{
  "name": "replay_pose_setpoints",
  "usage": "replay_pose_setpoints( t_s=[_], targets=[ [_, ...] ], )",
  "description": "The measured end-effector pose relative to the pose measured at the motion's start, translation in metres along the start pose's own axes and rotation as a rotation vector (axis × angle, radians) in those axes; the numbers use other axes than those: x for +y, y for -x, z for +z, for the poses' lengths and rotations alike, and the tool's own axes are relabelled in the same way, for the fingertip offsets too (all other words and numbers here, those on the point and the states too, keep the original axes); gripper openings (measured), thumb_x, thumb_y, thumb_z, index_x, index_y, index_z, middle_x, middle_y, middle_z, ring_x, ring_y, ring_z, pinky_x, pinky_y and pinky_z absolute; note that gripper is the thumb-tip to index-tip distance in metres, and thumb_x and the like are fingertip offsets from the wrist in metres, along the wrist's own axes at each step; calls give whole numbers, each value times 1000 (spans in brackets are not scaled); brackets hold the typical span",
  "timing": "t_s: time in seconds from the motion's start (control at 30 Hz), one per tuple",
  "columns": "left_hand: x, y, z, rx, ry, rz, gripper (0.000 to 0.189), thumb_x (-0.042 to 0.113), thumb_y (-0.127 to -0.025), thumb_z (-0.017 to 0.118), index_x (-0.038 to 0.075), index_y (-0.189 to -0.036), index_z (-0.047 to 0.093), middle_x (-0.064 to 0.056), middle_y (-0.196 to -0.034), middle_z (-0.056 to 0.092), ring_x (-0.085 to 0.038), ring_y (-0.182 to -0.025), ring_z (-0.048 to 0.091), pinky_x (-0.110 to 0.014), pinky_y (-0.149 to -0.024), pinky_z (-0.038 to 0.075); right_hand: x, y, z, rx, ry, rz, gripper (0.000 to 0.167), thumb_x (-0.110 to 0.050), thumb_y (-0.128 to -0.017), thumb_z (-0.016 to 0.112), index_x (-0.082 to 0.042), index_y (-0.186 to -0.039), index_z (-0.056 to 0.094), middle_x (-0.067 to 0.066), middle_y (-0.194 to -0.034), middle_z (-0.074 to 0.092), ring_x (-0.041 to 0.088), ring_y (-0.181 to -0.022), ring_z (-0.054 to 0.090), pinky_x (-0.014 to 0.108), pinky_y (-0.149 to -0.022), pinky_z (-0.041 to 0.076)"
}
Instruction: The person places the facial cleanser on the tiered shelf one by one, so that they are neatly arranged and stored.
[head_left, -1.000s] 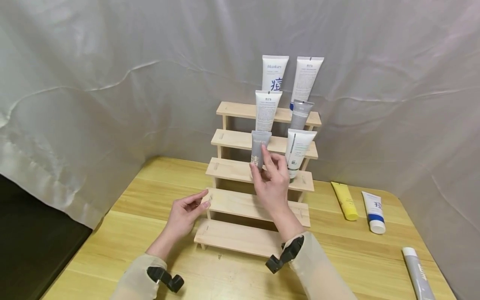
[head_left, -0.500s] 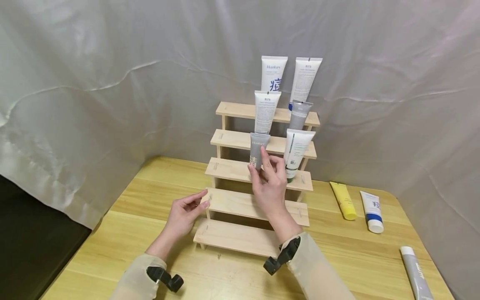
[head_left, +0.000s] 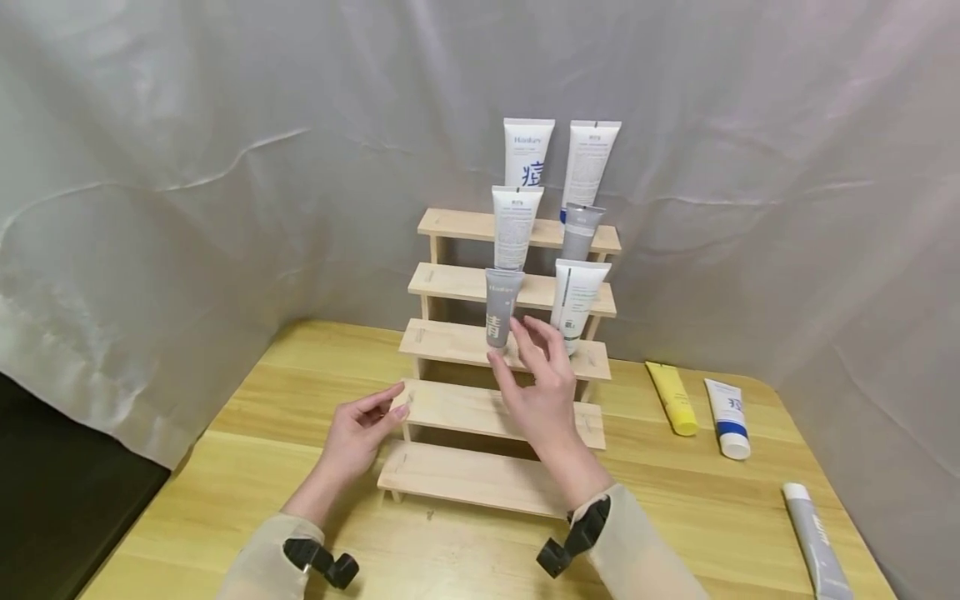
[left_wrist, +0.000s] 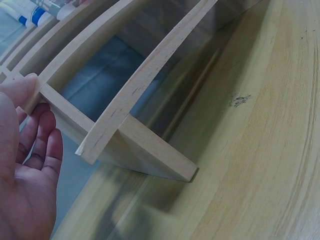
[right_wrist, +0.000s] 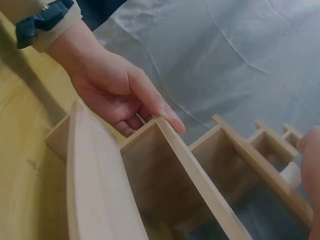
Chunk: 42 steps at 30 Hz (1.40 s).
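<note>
In the head view my left hand (head_left: pixel 358 435) pinches the left end of a low step of the wooden display stand (head_left: pixel 465 408), thumb above and fingers below. The left wrist view shows this hand (left_wrist: pixel 30 150) at the step's end. My right hand (head_left: pixel 542 375) is just in front of a small grey tube (head_left: pixel 500 307), its fingers parted beside the tube's lower end. That tube stands upright on the middle step. Right of it, a white tube with green print (head_left: pixel 579 300) stands on the same step, partly hidden behind the fingers.
Higher steps hold two white tubes, a white tube (head_left: pixel 514 225) and a grey tube (head_left: pixel 581 233). On the table's right side lie a yellow tube (head_left: pixel 672 400), a white-and-blue tube (head_left: pixel 727 417) and a grey tube with white cap (head_left: pixel 816 542). A grey curtain (head_left: pixel 360 167) hangs behind.
My right hand has let go of the small grey tube and drawn slightly down from it; the tube now stands on the middle step. The head view has shifted a little. The left hand keeps its hold.
</note>
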<state>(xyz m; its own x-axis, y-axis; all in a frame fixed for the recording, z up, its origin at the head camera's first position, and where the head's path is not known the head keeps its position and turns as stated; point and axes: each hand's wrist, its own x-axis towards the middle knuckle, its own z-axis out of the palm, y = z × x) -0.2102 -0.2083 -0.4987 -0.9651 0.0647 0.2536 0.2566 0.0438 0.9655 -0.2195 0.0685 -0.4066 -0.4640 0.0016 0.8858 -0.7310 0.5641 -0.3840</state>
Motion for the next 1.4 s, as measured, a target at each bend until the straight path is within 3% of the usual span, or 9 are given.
replay_pose_setpoints(
  t_s=[0.17, 0.37, 0.57, 0.7, 0.77, 0.97, 1.2, 1.27, 1.4],
  targets=[
    [0, 2, 0, 6, -2, 3, 39, 3, -96, 79, -3, -133, 70, -12, -95, 63, -9, -77, 55, -19, -62, 50, -8, 6, -31, 8, 16, -55, 38, -5, -81, 92, -2, -117, 79, 19, -133, 65, 35, -114, 67, 47, -93, 57],
    [1, 2, 2, 8, -6, 9, 39, 1, -96, 77, -4, -134, 69, -10, -95, 66, -9, -76, 57, -21, -62, 51, -12, 10, -85, 10, -2, -90, 25, 3, -75, 91, -1, -97, 80, 21, -119, 70, 37, -103, 69, 25, -92, 56],
    [0, 2, 1, 21, 15, 29, 38, -4, -96, 76, -8, -133, 68, -7, -101, 73, -7, -82, 61, -19, -68, 55, 0, 21, -143, -83, 111, -37, 19, -10, -81, 87, -2, -95, 79, 16, -114, 72, 35, -99, 69, 15, -95, 50],
    [0, 3, 2, 14, 9, 37, 38, -2, -96, 76, -8, -133, 68, -12, -101, 73, -7, -82, 62, -20, -68, 55, 11, 31, -187, -151, 238, 44, 23, -8, -78, 89, -3, -97, 79, 14, -114, 73, 30, -100, 69, 10, -93, 46],
    [0, 3, 2, 10, 0, 40, 38, -1, -96, 77, -7, -133, 68, -15, -100, 72, -7, -81, 61, -21, -67, 55, 16, 37, -208, -174, 285, 103, 28, -2, -74, 91, -4, -99, 80, 11, -115, 72, 20, -100, 68, 7, -89, 45],
    [1, 3, 3, 18, -1, 30, 38, -4, -96, 75, -7, -134, 67, -7, -96, 71, -8, -79, 61, -22, -66, 55, 37, 53, -259, -208, 276, 290, 42, 11, -73, 91, -3, -110, 79, 10, -121, 67, -8, -103, 61, 7, -86, 49],
    [3, 3, 3, 18, -1, 19, 38, -4, -97, 74, -7, -134, 68, -4, -95, 69, -8, -79, 60, -22, -66, 54, 71, 79, -314, -328, 429, 492, 49, -12, -86, 91, -5, -130, 70, 13, -125, 63, -20, -102, 48, 1, -77, 44],
    [3, 3, 3, 18, -6, 15, 38, -5, -97, 74, -7, -134, 67, -4, -95, 69, -7, -79, 60, -22, -66, 55, 81, 88, -327, -371, 464, 551, 51, -19, -89, 89, -4, -133, 68, 17, -126, 62, -15, -101, 50, 1, -74, 44],
    [4, 3, 3, 17, -4, 12, 37, -5, -97, 73, -7, -134, 67, -2, -95, 70, -7, -80, 61, -22, -67, 55, 98, 105, -346, -442, 501, 669, 59, -30, -94, 84, 3, -138, 63, 26, -129, 57, 27, -106, 66, 6, -66, 47]
  ],
)
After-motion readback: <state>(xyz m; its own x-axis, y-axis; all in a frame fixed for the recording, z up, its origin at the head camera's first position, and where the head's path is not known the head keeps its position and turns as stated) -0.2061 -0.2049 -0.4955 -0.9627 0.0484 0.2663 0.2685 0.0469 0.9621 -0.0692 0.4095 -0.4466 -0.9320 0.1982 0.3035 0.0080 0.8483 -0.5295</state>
